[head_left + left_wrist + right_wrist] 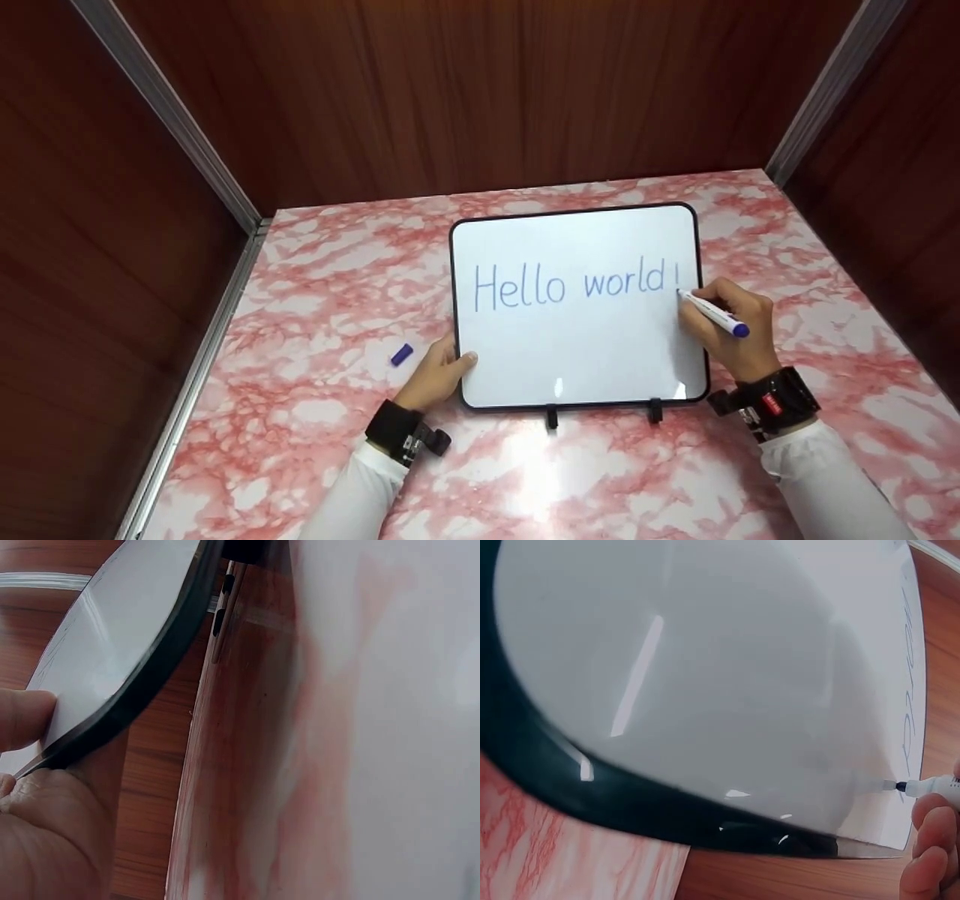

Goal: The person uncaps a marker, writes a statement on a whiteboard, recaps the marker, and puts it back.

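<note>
A whiteboard point(570, 345) with a black frame stands on the table, bearing the words "Hello world!" in blue. My left hand point(435, 375) grips its lower left edge, the thumb on the white face and the other fingers behind. In the left wrist view, that thumb point(26, 718) lies against the board. Between thumb and fingers my right hand point(731, 330) pinches a white marker point(712, 311) with a blue end. The marker's tip touches the board at the foot of the exclamation mark; the right wrist view shows the dark tip point(901, 786) against the surface.
A blue marker cap point(402, 354) lies on the table left of my left hand. Two black feet point(552, 417) support the board's lower edge. The table point(322, 300) has a red and white marbled top, with brown wood-look panels point(480, 97) behind and at both sides.
</note>
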`<move>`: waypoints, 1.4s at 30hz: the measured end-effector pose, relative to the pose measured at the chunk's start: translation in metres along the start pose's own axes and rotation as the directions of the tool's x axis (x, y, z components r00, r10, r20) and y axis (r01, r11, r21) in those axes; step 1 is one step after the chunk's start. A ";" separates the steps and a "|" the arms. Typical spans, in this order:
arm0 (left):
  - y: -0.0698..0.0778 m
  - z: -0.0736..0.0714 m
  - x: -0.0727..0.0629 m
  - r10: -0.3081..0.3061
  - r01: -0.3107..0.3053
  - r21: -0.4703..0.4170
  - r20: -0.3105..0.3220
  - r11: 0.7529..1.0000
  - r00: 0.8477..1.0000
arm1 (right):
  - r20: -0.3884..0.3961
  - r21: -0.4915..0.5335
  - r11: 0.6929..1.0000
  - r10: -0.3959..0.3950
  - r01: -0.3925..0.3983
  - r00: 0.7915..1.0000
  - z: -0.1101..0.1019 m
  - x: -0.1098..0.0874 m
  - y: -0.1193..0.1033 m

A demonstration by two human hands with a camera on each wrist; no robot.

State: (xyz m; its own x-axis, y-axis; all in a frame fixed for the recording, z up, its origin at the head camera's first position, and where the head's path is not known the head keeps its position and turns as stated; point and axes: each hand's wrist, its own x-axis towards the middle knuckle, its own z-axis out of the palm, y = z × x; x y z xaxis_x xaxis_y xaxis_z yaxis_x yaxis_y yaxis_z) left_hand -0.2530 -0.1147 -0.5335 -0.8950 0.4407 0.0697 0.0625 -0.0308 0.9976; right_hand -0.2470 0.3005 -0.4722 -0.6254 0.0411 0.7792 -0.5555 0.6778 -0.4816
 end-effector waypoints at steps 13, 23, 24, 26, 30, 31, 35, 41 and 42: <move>0.000 0.000 0.000 0.045 -0.045 0.019 0.009 0.999 0.999 | 0.015 -0.001 1.000 0.026 -0.026 1.000 -0.001 -0.001 -0.003; 0.000 0.002 0.000 0.035 -0.035 0.010 -0.003 0.999 0.999 | 0.014 -0.019 1.000 0.023 -0.022 1.000 -0.002 -0.001 -0.002; 0.000 0.002 0.000 0.034 -0.034 0.006 -0.006 0.999 0.999 | 0.015 -0.019 1.000 0.022 -0.021 1.000 -0.002 -0.001 -0.002; 0.000 0.002 0.001 0.032 -0.032 -0.002 -0.013 0.999 0.999 | 0.012 -0.016 1.000 0.020 -0.019 1.000 -0.003 -0.001 -0.003; -0.002 0.001 0.001 0.022 -0.022 -0.025 -0.023 0.999 0.999 | -0.004 -0.008 1.000 0.011 -0.011 1.000 -0.005 0.001 -0.006; -0.002 0.001 0.001 0.019 -0.019 -0.032 -0.025 0.999 1.000 | -0.008 -0.006 1.000 0.008 -0.008 1.000 -0.005 0.001 -0.006; -0.002 0.002 0.001 0.019 -0.020 -0.052 -0.024 0.998 1.000 | -0.014 0.003 1.000 -0.004 0.004 1.000 -0.005 0.002 -0.008; -0.001 0.002 0.001 0.002 -0.004 -0.062 -0.040 0.998 0.999 | -0.015 0.010 1.000 -0.017 0.017 1.000 -0.004 0.002 -0.013; -0.001 0.002 0.001 0.000 -0.003 -0.061 -0.042 0.998 0.999 | -0.013 0.010 1.000 -0.017 0.017 1.000 -0.004 0.002 -0.014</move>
State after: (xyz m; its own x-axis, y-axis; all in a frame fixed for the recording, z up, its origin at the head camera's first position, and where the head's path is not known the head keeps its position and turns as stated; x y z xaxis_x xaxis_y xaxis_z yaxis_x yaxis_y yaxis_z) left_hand -0.2535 -0.1126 -0.5342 -0.9127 0.4025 0.0701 0.0380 -0.0872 0.9955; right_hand -0.2389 0.2941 -0.4624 -0.6087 0.0391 0.7925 -0.5718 0.6709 -0.4722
